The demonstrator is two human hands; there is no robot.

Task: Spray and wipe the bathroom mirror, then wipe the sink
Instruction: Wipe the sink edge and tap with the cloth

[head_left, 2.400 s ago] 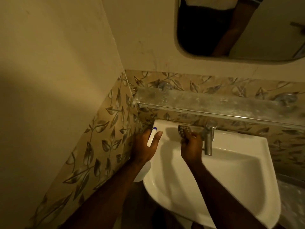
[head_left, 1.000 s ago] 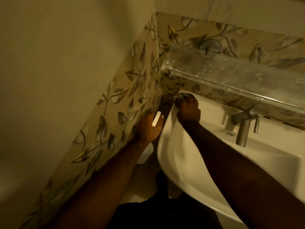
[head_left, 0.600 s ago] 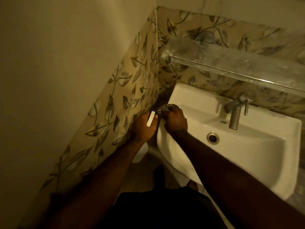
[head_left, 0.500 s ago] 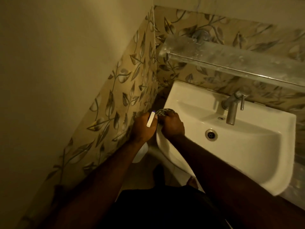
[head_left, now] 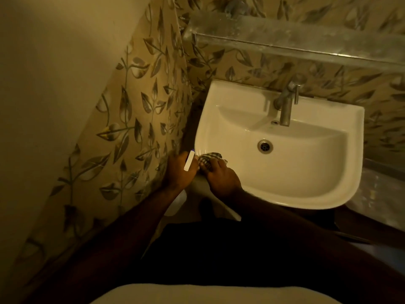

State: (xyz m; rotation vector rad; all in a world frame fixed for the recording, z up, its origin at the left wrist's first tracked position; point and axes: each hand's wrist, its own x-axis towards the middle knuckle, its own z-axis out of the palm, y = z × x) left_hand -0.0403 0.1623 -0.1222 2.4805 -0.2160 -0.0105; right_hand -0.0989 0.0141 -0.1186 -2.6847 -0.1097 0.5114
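Leaf-patterned tiles (head_left: 142, 106) close in the dim bathroom corner on my remote feed. The person's right hand (head_left: 221, 175) bunches a checked cloth (head_left: 209, 158) against the front-left rim of the white sink (head_left: 355, 150). Just beside it, the left hand (head_left: 178, 172) curls round a blue-tipped white spray bottle (head_left: 189, 163). Beyond are the drain (head_left: 265, 146), steel tap (head_left: 286, 106) and glass shelf (head_left: 285, 34).

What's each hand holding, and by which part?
Right hand: checked cloth, bunched in its grip on the sink rim. Left hand: white spray bottle, apparently by its neck.
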